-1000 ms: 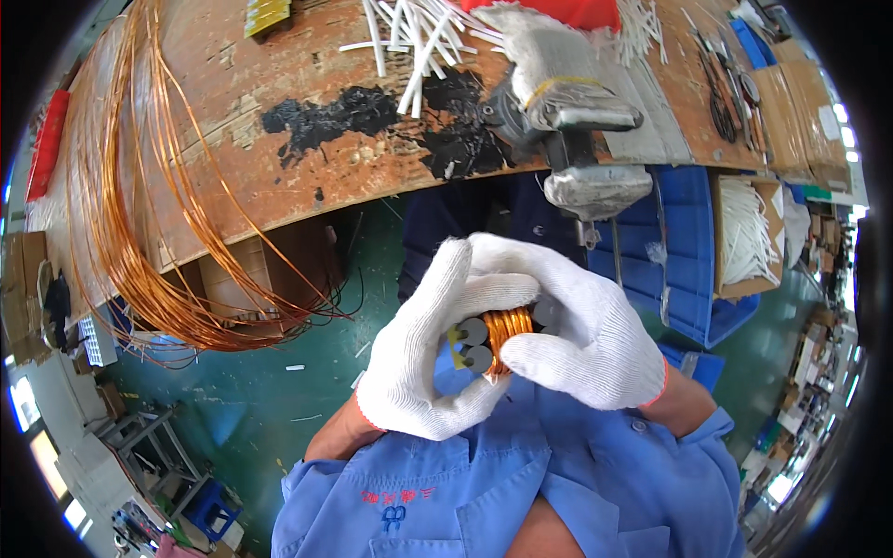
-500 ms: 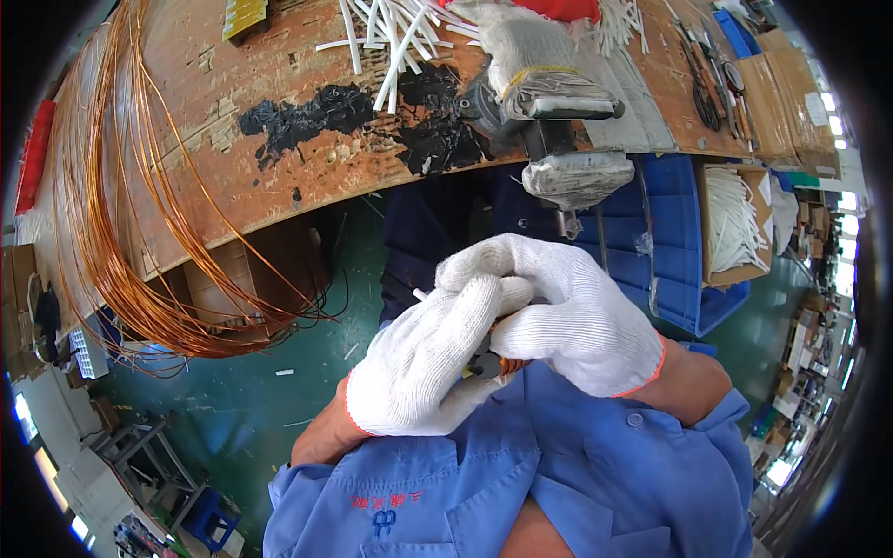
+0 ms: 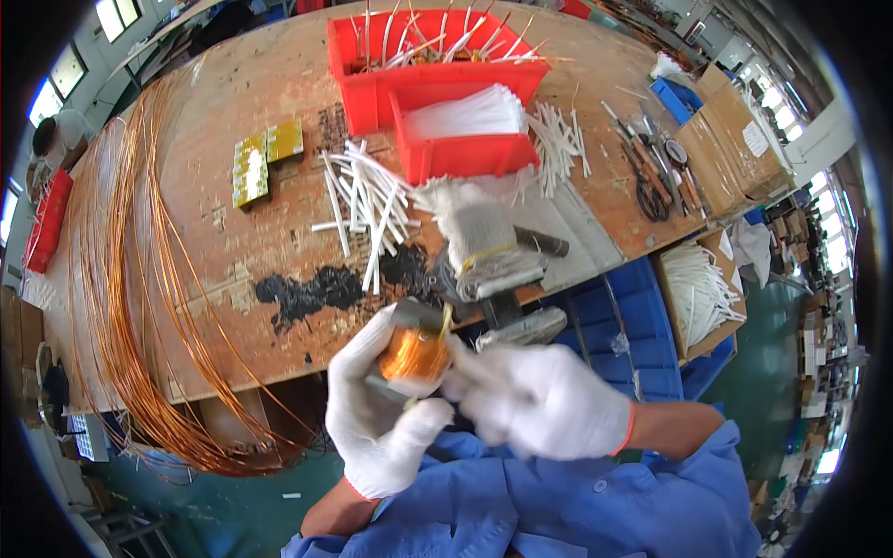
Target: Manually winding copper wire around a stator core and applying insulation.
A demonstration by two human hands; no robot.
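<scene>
My left hand (image 3: 370, 409), in a white knit glove with an orange cuff, is closed around a copper wire coil (image 3: 415, 353). A dark flat piece (image 3: 416, 316) shows at the coil's upper end, and a short pale yellowish strip sticks up beside it. My right hand (image 3: 549, 400), gloved the same way, is at the coil's right side. Motion smears its fingers, so whether they grip anything is unclear. Just beyond the hands, a bench vise (image 3: 502, 312) with cloth-wrapped jaws is fixed at the table's edge.
Loose copper wire (image 3: 126, 307) hangs over the table's left edge. White sleeving pieces (image 3: 367, 200) lie near yellow-green blocks (image 3: 251, 172). Red bins (image 3: 363, 98) stand behind. Hand tools (image 3: 651, 167) lie right, with a blue crate (image 3: 642, 344) and a carton of white tubes (image 3: 698, 293) below.
The view has tilted up, showing more of the table. My hands, cupped together before, have drawn apart; the copper coil, mostly hidden earlier, now shows in my left hand.
</scene>
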